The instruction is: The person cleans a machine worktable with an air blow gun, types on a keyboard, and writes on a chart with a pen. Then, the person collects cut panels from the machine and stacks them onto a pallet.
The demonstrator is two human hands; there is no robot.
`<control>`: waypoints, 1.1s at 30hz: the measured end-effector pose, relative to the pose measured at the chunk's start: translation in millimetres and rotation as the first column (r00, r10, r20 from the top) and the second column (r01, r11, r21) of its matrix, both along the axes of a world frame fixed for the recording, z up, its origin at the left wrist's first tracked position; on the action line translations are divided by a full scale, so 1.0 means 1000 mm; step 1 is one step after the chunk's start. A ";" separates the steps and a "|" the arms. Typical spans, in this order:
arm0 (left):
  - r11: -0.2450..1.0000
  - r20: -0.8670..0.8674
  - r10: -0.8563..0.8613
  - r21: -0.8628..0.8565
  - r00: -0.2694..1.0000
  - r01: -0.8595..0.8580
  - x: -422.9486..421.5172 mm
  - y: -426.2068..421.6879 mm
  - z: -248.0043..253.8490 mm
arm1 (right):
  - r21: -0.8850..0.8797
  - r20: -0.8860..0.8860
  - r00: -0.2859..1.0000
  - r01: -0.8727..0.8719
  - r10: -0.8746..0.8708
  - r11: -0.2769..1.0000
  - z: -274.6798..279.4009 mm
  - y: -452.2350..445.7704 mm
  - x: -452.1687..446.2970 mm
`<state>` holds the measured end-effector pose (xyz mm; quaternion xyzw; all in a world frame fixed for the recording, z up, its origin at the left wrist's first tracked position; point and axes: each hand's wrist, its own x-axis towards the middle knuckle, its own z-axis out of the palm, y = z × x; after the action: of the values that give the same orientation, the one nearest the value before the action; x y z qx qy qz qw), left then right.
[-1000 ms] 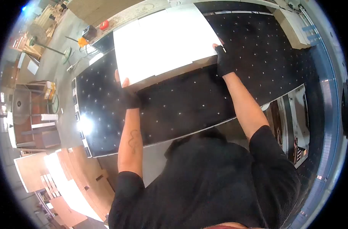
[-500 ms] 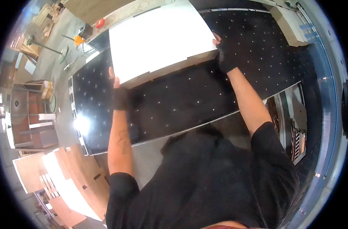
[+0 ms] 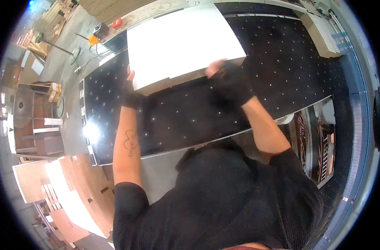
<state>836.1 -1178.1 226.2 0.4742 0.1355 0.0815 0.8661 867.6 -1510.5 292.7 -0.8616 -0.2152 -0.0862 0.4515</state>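
Observation:
A stack of white-topped boards [image 3: 183,46] with brown edges lies on a black table [image 3: 190,110] dotted with small light points. Against the stack's left edge, near its front corner, rests my left hand [image 3: 132,89] in a dark fingerless glove, fingers stretched out along the side. My right hand [image 3: 229,79], gloved the same way, is at the front edge near the right corner. Motion blurs its fingers, which look bent; whether they touch the boards I cannot tell.
A pale block-like stack [image 3: 320,35] stands at the table's far right, beside a blue rail [image 3: 356,125]. Wooden panels [image 3: 79,191] lean at the lower left. Beyond the table are a red object [image 3: 117,23], a floor fan [image 3: 22,106] and a cable.
My right hand has left the stack's right edge and moved left and nearer to me, to the front edge. The left hand stays at the left side. The view has shifted slightly.

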 end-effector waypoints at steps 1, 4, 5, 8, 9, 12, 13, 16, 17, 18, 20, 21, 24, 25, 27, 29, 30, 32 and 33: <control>0.999 0.004 -0.030 0.018 1.000 0.030 0.000 0.003 -0.001 | -0.135 -0.068 0.991 -0.123 0.114 0.983 0.000 0.015 -0.010; 0.996 -0.013 -0.078 0.034 0.997 0.079 0.004 0.016 -0.015 | -0.263 -0.038 0.984 -0.177 0.174 0.948 -0.044 0.042 0.015; 0.998 -0.044 -0.066 0.011 0.997 0.066 0.006 0.016 -0.015 | -0.256 -0.003 0.992 -0.124 0.127 0.959 -0.039 0.051 0.015; 0.997 -0.031 -0.082 0.007 0.996 0.082 0.000 0.011 -0.009 | -0.359 -0.177 0.974 -0.197 0.140 0.912 -0.023 0.049 0.013; 0.995 -0.004 -0.097 0.015 0.995 0.097 -0.002 0.006 -0.002 | -0.347 -0.177 0.971 -0.213 0.160 0.913 -0.024 0.045 0.014; 0.992 -0.061 -0.083 -0.105 0.995 0.076 0.000 0.005 0.006 | 0.112 -0.347 0.894 -0.261 0.284 0.959 -0.021 0.002 0.034; 0.992 -0.051 -0.089 -0.097 0.995 0.084 0.002 0.006 0.009 | 0.381 -0.397 0.850 -0.189 0.345 0.905 -0.018 -0.020 0.041; 0.997 -0.099 -0.074 -0.037 0.992 0.070 0.010 0.021 0.000 | 0.596 -0.125 0.992 0.097 -0.026 0.797 -0.041 -0.093 0.103; 0.999 -0.156 -0.044 0.013 0.987 0.046 0.018 0.035 -0.022 | 0.532 -0.103 0.995 0.057 -0.002 0.845 -0.054 -0.093 0.110; 0.998 -0.211 -0.010 0.065 0.978 0.024 0.023 0.037 -0.027 | 0.463 -0.083 0.996 0.016 0.026 0.886 -0.063 -0.091 0.114; 0.998 -0.169 -0.050 0.038 0.984 0.057 0.021 0.034 -0.031 | 0.641 -0.392 0.873 0.032 0.291 0.767 -0.068 -0.081 0.116; 0.998 -0.143 -0.059 0.027 0.988 0.063 0.021 0.035 -0.029 | 0.657 -0.415 0.871 0.087 0.262 0.749 -0.076 -0.079 0.120; 0.996 -0.190 -0.004 0.085 0.982 0.020 0.026 0.037 -0.034 | 0.770 -0.483 0.831 0.255 0.275 0.585 -0.096 -0.062 0.126; 0.993 -0.199 0.015 0.117 0.980 0.009 0.025 0.036 -0.031 | 0.768 -0.498 0.823 0.271 0.274 0.581 -0.089 -0.059 0.119; 0.999 -0.146 -0.006 0.035 0.989 0.011 0.027 0.033 -0.026 | 0.763 -0.517 0.812 0.294 0.270 0.576 -0.080 -0.058 0.115; 0.999 -0.187 -0.035 -0.043 0.982 0.027 0.011 0.018 -0.006 | 0.741 -0.502 0.820 0.245 0.275 0.625 -0.085 -0.067 0.113; 0.997 -0.241 -0.008 -0.081 0.971 -0.011 0.000 0.003 0.013 | 0.743 -0.511 0.794 0.216 0.329 0.634 -0.089 -0.076 0.108; 0.990 -0.230 -0.065 -0.136 0.971 0.034 -0.025 -0.011 0.014 | 0.724 -0.535 0.751 0.171 0.388 0.668 -0.111 -0.090 0.092; 0.987 -0.225 -0.072 -0.157 0.972 0.037 -0.042 -0.014 0.015 | 0.702 -0.551 0.739 0.159 0.388 0.695 -0.129 -0.106 0.080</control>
<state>794.2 -1192.5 241.2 0.4169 0.2274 -0.0080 0.8800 947.8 -1616.1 163.6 -0.5740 -0.0473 0.1804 0.7973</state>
